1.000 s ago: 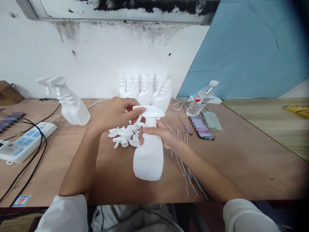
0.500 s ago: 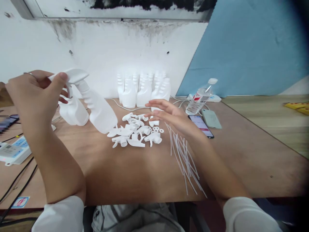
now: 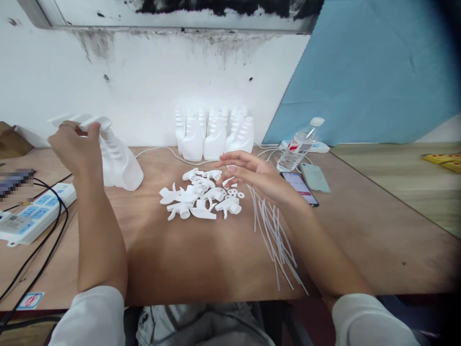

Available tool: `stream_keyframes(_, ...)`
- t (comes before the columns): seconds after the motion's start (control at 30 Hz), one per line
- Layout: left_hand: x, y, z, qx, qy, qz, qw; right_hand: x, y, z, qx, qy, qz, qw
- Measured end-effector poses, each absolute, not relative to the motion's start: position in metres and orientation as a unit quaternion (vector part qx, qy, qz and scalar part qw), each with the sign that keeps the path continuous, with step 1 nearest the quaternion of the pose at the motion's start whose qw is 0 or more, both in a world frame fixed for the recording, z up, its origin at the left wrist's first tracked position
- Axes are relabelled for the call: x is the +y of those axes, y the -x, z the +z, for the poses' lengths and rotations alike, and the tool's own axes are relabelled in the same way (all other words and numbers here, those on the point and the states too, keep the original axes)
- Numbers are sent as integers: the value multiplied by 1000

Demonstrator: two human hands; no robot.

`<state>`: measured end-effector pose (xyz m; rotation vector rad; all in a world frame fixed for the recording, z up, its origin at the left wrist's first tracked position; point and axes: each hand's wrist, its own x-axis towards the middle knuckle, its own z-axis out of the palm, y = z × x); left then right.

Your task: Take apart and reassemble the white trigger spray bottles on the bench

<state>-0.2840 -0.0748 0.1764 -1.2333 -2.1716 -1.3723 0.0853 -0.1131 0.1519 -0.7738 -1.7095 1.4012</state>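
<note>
At the left, my left hand [image 3: 77, 149] is closed around the trigger head of a white spray bottle [image 3: 122, 163], thumb on top. The bottle stands roughly upright on the table, partly hidden by the hand, with other white spray tops just behind it. My right hand [image 3: 257, 175] hovers over the middle of the table, fingers stretched out and nothing in them. Below and left of it lies a pile of white trigger sprayer heads [image 3: 201, 192] with several small white rings [image 3: 233, 193]. Thin white tubes [image 3: 273, 235] lie beside the right forearm.
White bottles without heads [image 3: 212, 137] stand in a group against the wall. To the right are a clear water bottle [image 3: 297, 149], a lit phone [image 3: 299, 188] and a pale green phone [image 3: 315, 177]. A power strip [image 3: 39, 211] with black cables lies at the left.
My left hand has moved the spray bottle left and back, from a tilted position near the pile to beside the other bottles at the left. My right hand has barely moved.
</note>
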Motion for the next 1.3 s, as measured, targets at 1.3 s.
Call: stream_keyframes(1.3,-110,173,58,-522,815,-211,-138,-61,-162,6,-807,495,167,274)
